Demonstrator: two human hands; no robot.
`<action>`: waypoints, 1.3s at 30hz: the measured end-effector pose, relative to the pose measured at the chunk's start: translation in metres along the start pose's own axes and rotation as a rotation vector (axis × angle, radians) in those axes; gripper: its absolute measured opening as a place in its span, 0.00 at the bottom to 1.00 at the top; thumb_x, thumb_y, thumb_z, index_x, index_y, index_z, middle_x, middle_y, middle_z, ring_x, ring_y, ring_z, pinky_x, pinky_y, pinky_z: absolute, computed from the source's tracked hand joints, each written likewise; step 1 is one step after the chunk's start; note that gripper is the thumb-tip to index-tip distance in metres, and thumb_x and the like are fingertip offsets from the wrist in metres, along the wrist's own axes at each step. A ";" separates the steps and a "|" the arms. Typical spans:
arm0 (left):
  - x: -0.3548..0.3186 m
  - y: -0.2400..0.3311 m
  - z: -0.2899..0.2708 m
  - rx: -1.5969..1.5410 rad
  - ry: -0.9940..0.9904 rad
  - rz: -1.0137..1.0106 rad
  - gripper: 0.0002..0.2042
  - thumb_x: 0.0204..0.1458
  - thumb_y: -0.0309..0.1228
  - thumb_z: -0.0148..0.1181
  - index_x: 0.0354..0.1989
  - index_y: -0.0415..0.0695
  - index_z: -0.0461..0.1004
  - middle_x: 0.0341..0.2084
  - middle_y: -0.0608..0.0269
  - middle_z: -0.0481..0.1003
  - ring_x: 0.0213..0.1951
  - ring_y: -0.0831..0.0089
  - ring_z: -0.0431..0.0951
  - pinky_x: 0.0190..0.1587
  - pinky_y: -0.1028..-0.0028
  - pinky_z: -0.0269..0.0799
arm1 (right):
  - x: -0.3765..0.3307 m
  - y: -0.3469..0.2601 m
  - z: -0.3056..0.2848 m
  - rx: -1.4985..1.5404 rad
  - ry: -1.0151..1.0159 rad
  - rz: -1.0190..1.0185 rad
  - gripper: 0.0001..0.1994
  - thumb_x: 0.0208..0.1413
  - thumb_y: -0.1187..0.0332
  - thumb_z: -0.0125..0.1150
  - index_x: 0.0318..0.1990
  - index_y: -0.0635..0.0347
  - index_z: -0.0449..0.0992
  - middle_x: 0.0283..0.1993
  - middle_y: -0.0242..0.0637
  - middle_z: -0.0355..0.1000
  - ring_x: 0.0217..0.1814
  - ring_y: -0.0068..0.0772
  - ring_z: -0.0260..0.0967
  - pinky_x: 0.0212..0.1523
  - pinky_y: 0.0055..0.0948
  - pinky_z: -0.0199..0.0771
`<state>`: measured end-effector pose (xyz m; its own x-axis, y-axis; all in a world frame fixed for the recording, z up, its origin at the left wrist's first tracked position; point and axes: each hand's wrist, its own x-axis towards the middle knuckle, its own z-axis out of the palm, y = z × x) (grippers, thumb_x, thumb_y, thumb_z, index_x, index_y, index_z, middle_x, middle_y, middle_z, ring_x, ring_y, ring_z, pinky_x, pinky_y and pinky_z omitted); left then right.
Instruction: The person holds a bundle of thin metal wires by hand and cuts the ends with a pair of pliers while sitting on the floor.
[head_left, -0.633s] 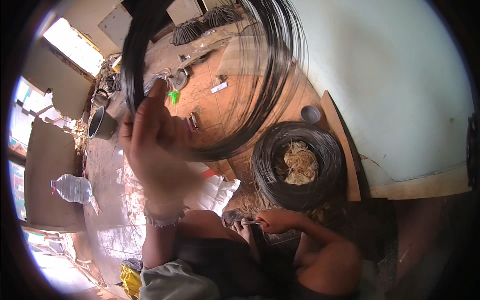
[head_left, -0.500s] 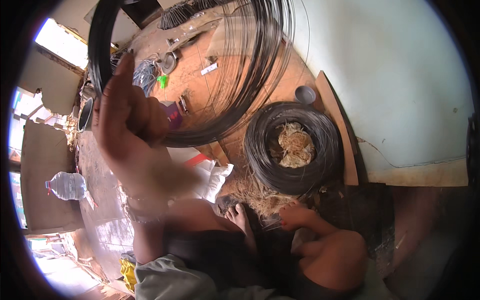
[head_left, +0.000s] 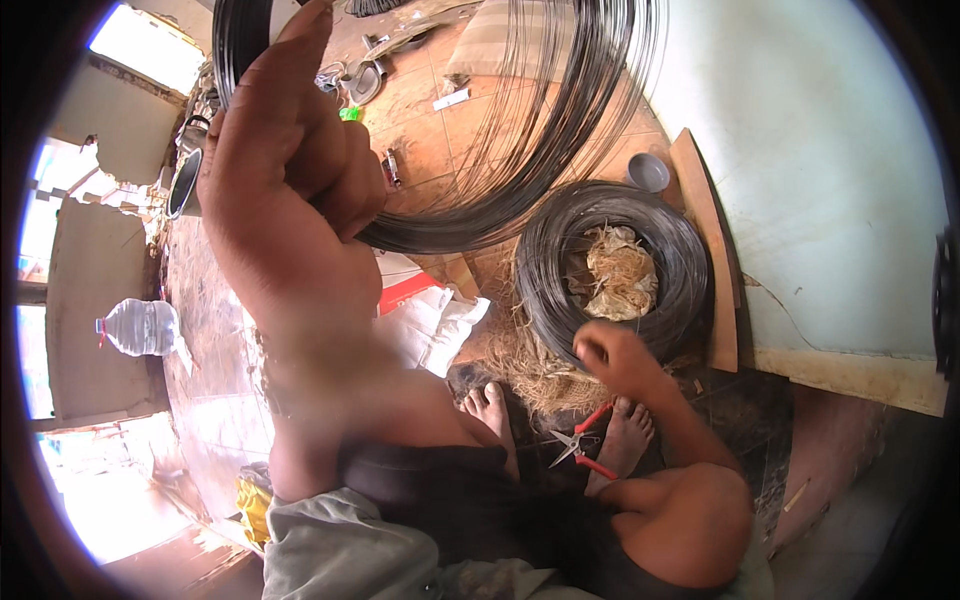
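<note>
"From the head view, where are the hands?"

"Well apart. The left hand (head_left: 295, 160) is raised and closed around a hank of dark wire (head_left: 450, 232); its loop sweeps rightward and up past the top edge, strands fanning out on the far side."

"And the right?"

"The right hand (head_left: 618, 352) is lower, its fingers curled, over the near rim of the big wire coil (head_left: 546, 265) on the floor. I can't tell whether it touches that rim or pinches anything."

"The red-handled snips (head_left: 576, 441)?"

"Beside the right foot (head_left: 624, 440), bodyward of the right hand, which is much the nearer. They're spread: blades leftward, handles splayed toward the foot, long axis roughly crosswise to the person."
</note>
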<state>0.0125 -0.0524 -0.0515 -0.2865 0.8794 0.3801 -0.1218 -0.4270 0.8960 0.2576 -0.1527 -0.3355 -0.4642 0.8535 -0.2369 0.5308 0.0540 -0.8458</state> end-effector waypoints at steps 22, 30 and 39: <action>0.008 -0.002 -0.012 0.014 0.021 -0.141 0.21 0.62 0.33 0.49 0.58 0.30 0.68 0.14 0.77 0.50 0.14 0.84 0.47 0.17 0.78 0.42 | -0.005 -0.124 -0.162 0.587 0.687 0.072 0.13 0.70 0.61 0.50 0.46 0.62 0.74 0.19 0.16 0.49 0.18 0.07 0.43 0.19 0.14 0.45; 0.007 -0.006 0.006 -0.044 0.062 -0.188 0.14 0.53 0.36 0.66 0.19 0.51 0.69 0.09 0.76 0.59 0.12 0.84 0.52 0.17 0.75 0.42 | -0.036 -0.164 -0.137 0.698 0.887 -0.313 0.10 0.72 0.64 0.43 0.48 0.62 0.66 0.23 0.24 0.55 0.22 0.12 0.49 0.22 0.17 0.52; -0.001 -0.014 0.004 0.063 -0.103 -0.301 0.10 0.59 0.33 0.58 0.38 0.37 0.75 0.18 0.72 0.68 0.18 0.82 0.65 0.21 0.79 0.58 | -0.005 -0.201 -0.175 0.829 0.119 -0.199 0.22 0.70 0.55 0.49 0.56 0.68 0.69 0.26 0.23 0.55 0.24 0.13 0.48 0.23 0.17 0.51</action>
<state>0.0183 -0.0462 -0.0639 -0.1487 0.9822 0.1145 -0.1262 -0.1337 0.9830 0.2770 -0.0770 -0.0812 -0.3915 0.9195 -0.0349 -0.2630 -0.1482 -0.9534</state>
